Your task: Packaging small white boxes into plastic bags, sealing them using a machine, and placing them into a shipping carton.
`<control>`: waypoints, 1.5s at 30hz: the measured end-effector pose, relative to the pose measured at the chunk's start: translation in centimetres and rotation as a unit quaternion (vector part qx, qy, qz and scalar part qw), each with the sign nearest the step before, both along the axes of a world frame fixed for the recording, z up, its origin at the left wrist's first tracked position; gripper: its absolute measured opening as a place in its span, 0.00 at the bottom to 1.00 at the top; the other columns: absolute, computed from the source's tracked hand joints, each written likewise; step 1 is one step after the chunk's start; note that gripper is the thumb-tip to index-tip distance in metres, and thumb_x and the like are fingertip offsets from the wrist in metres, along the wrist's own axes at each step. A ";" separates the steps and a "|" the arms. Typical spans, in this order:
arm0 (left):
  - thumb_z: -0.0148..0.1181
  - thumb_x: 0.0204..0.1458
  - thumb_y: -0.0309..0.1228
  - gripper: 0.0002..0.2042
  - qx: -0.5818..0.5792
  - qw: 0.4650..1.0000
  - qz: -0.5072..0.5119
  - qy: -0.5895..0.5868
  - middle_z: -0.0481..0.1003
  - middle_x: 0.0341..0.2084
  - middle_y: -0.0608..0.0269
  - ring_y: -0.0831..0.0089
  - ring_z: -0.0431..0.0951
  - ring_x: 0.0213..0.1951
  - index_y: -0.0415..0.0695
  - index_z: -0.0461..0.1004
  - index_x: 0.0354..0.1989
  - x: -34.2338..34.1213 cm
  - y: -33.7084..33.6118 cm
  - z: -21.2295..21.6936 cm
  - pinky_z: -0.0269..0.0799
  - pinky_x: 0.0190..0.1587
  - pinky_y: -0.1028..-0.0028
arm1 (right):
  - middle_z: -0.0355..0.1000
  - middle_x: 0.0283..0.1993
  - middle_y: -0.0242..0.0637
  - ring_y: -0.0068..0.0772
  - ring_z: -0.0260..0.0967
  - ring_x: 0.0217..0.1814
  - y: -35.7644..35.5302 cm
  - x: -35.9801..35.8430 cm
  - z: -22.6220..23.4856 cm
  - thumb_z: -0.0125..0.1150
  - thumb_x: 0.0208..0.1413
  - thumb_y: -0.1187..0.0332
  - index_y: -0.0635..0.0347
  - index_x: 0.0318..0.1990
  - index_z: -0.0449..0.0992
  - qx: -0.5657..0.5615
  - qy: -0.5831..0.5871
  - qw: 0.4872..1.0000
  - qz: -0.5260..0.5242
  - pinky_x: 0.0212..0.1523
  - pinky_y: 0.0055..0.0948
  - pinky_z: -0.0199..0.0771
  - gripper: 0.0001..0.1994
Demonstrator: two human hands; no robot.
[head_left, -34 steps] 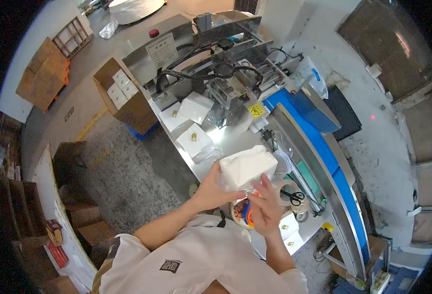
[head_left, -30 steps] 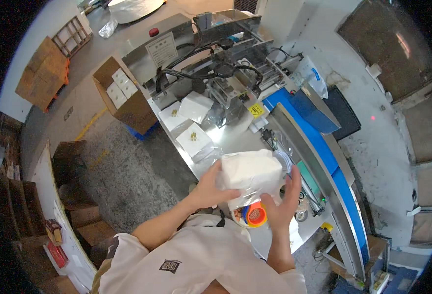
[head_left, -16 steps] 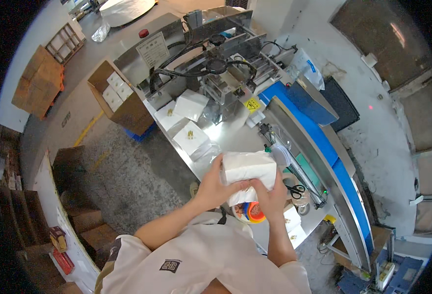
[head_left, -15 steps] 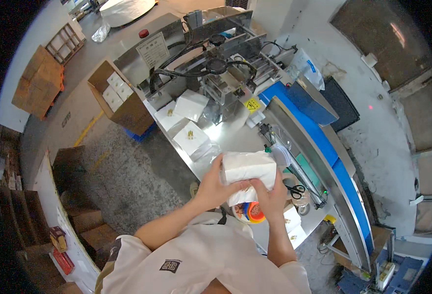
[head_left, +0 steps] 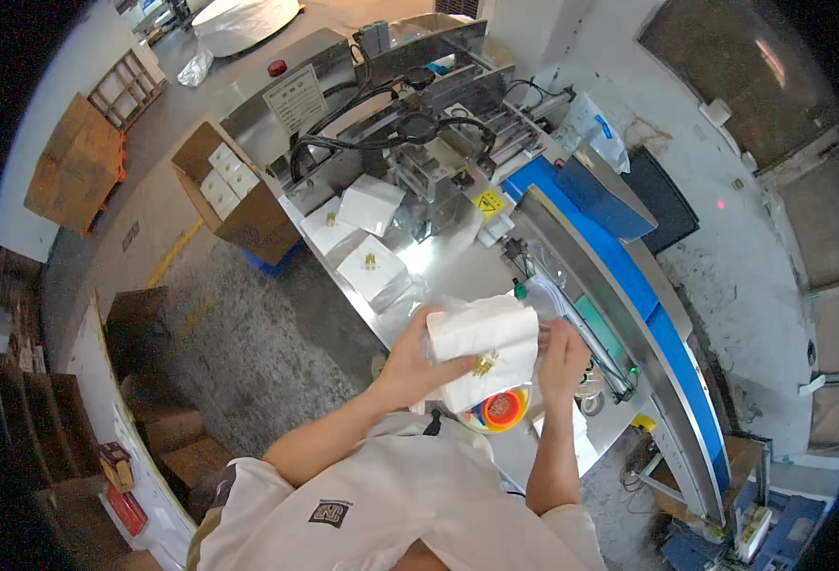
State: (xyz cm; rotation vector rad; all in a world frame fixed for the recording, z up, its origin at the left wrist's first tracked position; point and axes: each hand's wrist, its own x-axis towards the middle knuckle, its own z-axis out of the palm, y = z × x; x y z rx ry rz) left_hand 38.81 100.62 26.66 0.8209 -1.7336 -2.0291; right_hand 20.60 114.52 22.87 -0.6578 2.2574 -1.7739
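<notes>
- The right hand (head_left: 564, 357) has shifted off the front of the white napkin pack (head_left: 495, 333) to its right end, and the pack has tipped, so its gold print (head_left: 487, 363) now shows.
- That leaves the left hand (head_left: 417, 358) doing the holding: thumb across the front, fingers wrapping the left end.
- The right fingers curl close together; whether they pinch anything, I can't tell.
- The pack is held up over the near edge of the steel table (head_left: 464, 279).
- Other packs (head_left: 374, 273) lie unmoved, farther along that edge.
</notes>
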 end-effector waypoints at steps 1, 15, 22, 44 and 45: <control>0.74 0.42 0.29 0.36 -0.014 1.000 -0.006 -0.002 0.72 0.50 0.56 0.70 0.73 0.52 0.37 0.61 0.60 0.4 0.0 0.2 0.69 0.55 0.69 | 0.74 0.23 0.36 0.30 0.73 0.25 -0.4 -0.1 3.0 0.43 0.65 0.65 0.67 0.32 0.76 0.051 -0.116 0.992 -0.013 0.31 0.29 0.71 0.17; 0.67 0.47 0.40 0.37 0.340 0.920 0.018 0.193 0.73 0.54 0.52 0.59 0.74 0.55 0.37 0.60 0.64 3.0 -6.1 -0.8 0.69 0.60 0.60 | 0.78 0.41 0.44 0.35 0.77 0.42 -0.1 4.0 0.6 0.51 0.63 0.59 0.66 0.52 0.72 0.233 -0.041 0.927 0.290 0.45 0.36 0.76 0.20; 0.73 0.42 0.31 0.39 0.117 0.979 -0.161 0.044 0.72 0.52 0.55 0.69 0.72 0.54 0.34 0.59 0.63 0.9 -4.3 0.0 0.67 0.58 0.69 | 0.63 0.64 0.48 0.35 0.64 0.61 -1.3 0.5 3.5 0.62 0.57 0.56 0.57 0.72 0.49 -0.126 -0.312 0.881 0.333 0.62 0.36 0.61 0.40; 0.70 0.46 0.39 0.41 -0.171 0.964 -0.121 -0.165 0.66 0.56 0.51 0.65 0.65 0.60 0.45 0.54 0.69 1.4 -1.8 -4.3 0.65 0.60 0.66 | 0.69 0.58 0.42 0.38 0.70 0.57 -0.7 2.2 1.6 0.61 0.57 0.55 0.61 0.63 0.63 -0.256 -0.526 0.811 0.029 0.55 0.40 0.73 0.30; 0.70 0.46 0.39 0.41 -0.171 0.964 -0.120 -0.166 0.66 0.56 0.51 0.65 0.65 0.60 0.45 0.54 0.69 0.9 -1.5 -4.6 0.65 0.60 0.66 | 0.69 0.58 0.41 0.37 0.70 0.58 -1.0 2.6 0.9 0.61 0.57 0.56 0.60 0.63 0.64 -0.262 -0.522 0.811 0.028 0.55 0.40 0.74 0.29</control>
